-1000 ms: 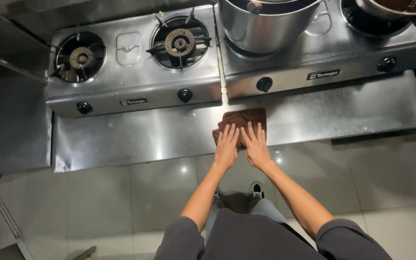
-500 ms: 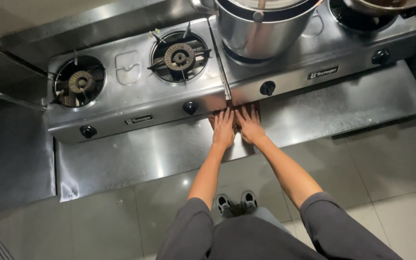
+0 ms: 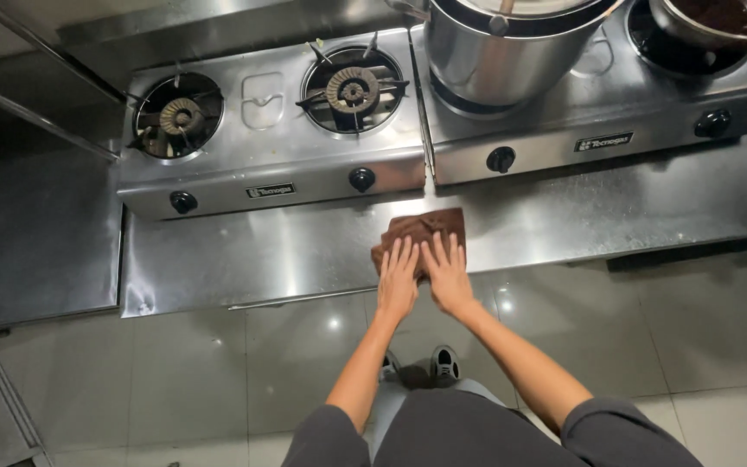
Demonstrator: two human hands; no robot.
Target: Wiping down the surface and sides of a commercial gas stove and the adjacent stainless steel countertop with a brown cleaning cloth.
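I look down on a long stainless steel counter (image 3: 244, 259), brushed and glossy, with streaky reflections across its flat front ledge. Below it lies a floor of large pale glazed tiles (image 3: 218, 372) that mirror the ceiling lights as small bright spots.

On the counter sit two steel gas cooktops side by side. The left cooktop (image 3: 274, 130) has two open burners with dark round cast rings and thin pan supports, and two black knobs on its front face. The right cooktop (image 3: 598, 121) carries a big cylindrical steel stockpot (image 3: 503, 52) with a smooth, shiny wall, and at the far right a wide pan (image 3: 711, 22) holding something dark; I cannot tell what. A narrow seam runs between the two cooktops, straight above my cloth.

The brown cloth (image 3: 425, 229) is soft, crumpled and roughly square, lying on the ledge just in front of that seam, near the counter's front edge. Nothing stands between it and me.

My left hand (image 3: 398, 277) lies flat on the cloth's near edge, fingers straight and slightly fanned. My right hand (image 3: 448, 272) lies just beside it, touching or nearly so, fingers likewise laid out flat, palm down on the cloth. Grey sleeves (image 3: 616, 432) and dark shoes (image 3: 443, 363) show below.
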